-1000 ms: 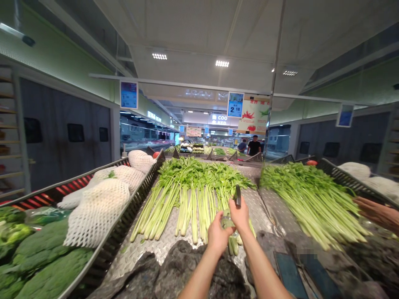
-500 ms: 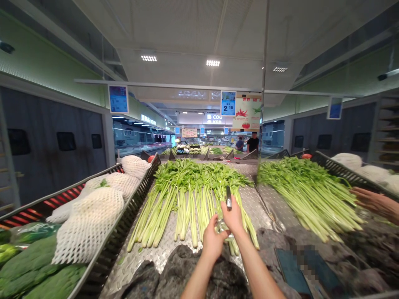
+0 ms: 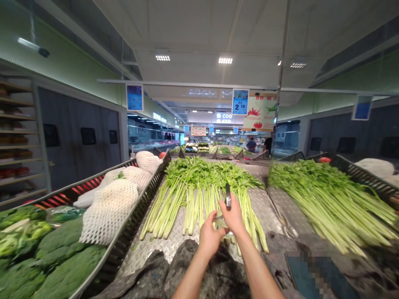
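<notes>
My right hand (image 3: pixel 233 214) is closed around a narrow black-and-silver tool (image 3: pixel 228 196) that sticks up past the fingers; its kind is unclear. Curled close beside it is my left hand (image 3: pixel 210 234), thumb and fingers bent around a clear, shiny thing (image 3: pixel 221 223) between the two hands. I cannot make out what that is. Both hands hover over the near ends of the celery (image 3: pixel 195 203), which lies in a row of leafy bunches, stalks toward me, on a metal tread-plate shelf (image 3: pixel 152 251).
On the left, a black crate (image 3: pixel 124 226) holds broccoli (image 3: pixel 67 257) and produce in white foam nets (image 3: pixel 109 209). Dark crumpled cloth (image 3: pixel 183 270) lies along the near edge. A mirror panel (image 3: pixel 311 232) on the right reflects the celery. People (image 3: pixel 251 144) stand far back.
My view has turned a little to the left, so the scene sits further right and more broccoli shows. My hands stay close together over the celery, the tool still in the right one.
</notes>
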A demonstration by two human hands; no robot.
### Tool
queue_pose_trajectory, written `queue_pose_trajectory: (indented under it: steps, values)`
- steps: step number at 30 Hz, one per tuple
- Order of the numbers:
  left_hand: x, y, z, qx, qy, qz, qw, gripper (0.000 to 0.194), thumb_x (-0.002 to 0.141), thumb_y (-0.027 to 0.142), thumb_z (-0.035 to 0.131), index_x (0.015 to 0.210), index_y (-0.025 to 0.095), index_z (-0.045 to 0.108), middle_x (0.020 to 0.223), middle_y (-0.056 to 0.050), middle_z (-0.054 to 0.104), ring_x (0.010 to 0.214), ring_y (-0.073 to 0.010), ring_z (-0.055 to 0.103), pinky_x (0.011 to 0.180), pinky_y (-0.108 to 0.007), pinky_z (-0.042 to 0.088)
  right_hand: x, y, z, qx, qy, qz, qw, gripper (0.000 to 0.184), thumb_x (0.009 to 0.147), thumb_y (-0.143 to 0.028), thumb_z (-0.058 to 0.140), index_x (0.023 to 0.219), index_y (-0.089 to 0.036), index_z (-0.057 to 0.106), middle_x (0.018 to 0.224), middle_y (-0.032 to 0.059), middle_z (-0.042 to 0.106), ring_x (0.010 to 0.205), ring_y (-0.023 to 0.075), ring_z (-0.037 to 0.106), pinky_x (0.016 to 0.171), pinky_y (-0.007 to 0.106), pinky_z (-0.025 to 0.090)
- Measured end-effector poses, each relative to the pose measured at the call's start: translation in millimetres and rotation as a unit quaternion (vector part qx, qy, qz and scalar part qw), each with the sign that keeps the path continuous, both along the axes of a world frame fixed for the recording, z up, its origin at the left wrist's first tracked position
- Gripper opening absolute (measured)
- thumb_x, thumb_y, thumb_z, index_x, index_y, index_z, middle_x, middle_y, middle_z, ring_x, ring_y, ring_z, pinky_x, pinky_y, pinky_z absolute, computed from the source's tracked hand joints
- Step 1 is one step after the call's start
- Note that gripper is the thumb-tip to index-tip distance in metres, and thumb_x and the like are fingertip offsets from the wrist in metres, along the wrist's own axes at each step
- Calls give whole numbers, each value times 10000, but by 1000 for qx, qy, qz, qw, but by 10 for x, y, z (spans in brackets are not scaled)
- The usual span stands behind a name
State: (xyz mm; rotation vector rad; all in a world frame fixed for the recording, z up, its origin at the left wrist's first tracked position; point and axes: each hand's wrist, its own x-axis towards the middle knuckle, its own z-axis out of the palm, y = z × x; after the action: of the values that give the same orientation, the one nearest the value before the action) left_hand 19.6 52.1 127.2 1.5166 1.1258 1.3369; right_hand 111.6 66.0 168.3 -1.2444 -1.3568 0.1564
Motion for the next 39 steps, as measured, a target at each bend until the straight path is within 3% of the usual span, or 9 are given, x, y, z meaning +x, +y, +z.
queue_pose_trajectory:
  steps: [7, 14, 31, 39]
  values:
    - [-53, -10, -33, 0, 4, 6, 1000, 615, 495, 183, 667, 1078, 153, 473, 1092, -83, 531, 1007, -210, 480, 874, -277, 359, -31, 31, -33, -9, -37, 12, 999, 370, 646, -323, 471, 984, -177, 510, 776, 36, 560, 723, 175, 528, 615, 282, 406]
    - [-93, -53, -3, 17, 53, 11, 998, 605, 500, 211, 659, 1075, 154, 477, 1069, -78, 543, 976, -207, 493, 861, -279, 361, -64, 45, -80, -34, 1, 2, 999, 388, 684, -355, 433, 1012, -152, 475, 811, 58, 558, 765, 191, 525, 664, 312, 403]
    - [-208, -114, 89, 9, 107, 49, 993, 649, 520, 218, 624, 1136, 153, 428, 1103, -69, 522, 1014, -199, 468, 870, -269, 346, -214, 4, -21, 5, -27, 26, 999, 407, 694, -354, 421, 1056, -172, 464, 903, 64, 572, 804, 185, 536, 680, 302, 418]
    - [-258, -88, 52, 15, 126, 56, 990, 616, 539, 206, 604, 1126, 139, 431, 1080, -83, 536, 997, -202, 482, 861, -283, 357, -276, 50, -66, -19, -21, 28, 999, 374, 716, -333, 400, 1040, -155, 458, 884, 70, 581, 757, 173, 551, 670, 295, 423]
